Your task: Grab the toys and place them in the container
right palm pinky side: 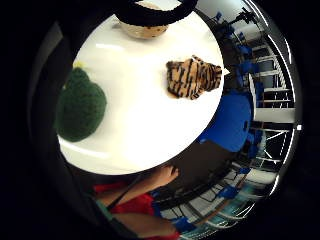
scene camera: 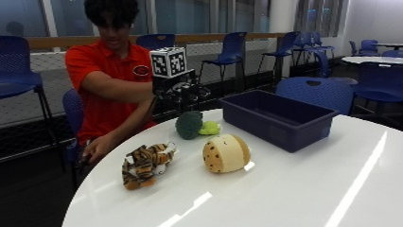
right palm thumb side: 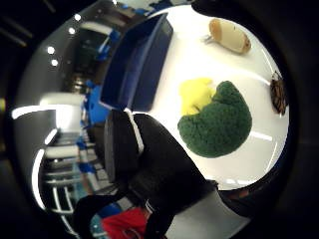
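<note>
On the round white table, a dark blue rectangular container stands toward the far side, with three soft toys grouped beside it. Nearest the container lies a green broccoli plush with a small yellow-green plush piece touching it on the container's side. Closer to the table's front sits a tan, speckled round plush, and just beside that, near the table's edge by the person, lies a striped tiger plush on its side. All the toys rest on the tabletop, none of them in the container. The person in the red shirt sits behind the table and holds the gloved right hand in the air above the broccoli plush, apart from it and touching nothing. In the thumb-side palm view the broccoli plush lies directly under the palm with the yellow piece against it, the container beyond it, and a gloved finger hanging loosely at the edge; in the outside view the fingers point downward, relaxed and slightly parted, around no toy. The bare left hand rests low at the table's edge near the tiger plush, not touching it.
</note>
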Demonstrator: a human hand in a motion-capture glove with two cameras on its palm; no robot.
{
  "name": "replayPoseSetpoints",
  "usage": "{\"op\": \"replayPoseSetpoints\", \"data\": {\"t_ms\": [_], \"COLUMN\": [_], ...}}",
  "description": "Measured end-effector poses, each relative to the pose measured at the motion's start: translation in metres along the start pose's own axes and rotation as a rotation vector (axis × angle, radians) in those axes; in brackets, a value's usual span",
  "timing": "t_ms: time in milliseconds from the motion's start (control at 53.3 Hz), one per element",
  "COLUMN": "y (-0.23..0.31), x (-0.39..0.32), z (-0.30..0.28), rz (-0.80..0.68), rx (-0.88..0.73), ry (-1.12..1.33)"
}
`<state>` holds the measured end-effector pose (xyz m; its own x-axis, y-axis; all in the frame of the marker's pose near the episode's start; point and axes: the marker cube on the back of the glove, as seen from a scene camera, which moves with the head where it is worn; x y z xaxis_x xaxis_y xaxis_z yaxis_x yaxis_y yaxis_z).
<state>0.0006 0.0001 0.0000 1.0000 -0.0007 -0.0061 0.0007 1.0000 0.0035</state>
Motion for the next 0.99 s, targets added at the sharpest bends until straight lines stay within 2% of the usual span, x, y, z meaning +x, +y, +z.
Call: {"op": "replayPoseSetpoints", "data": {"t_ms": [656,994], "y": [-0.007,-0.007], "x": [0.007,-0.015], "z": [0.001,0.039], "rz": [-0.025,-0.081], "rx": [0.002,-0.086], "ry": [-0.034,-0.041]}}
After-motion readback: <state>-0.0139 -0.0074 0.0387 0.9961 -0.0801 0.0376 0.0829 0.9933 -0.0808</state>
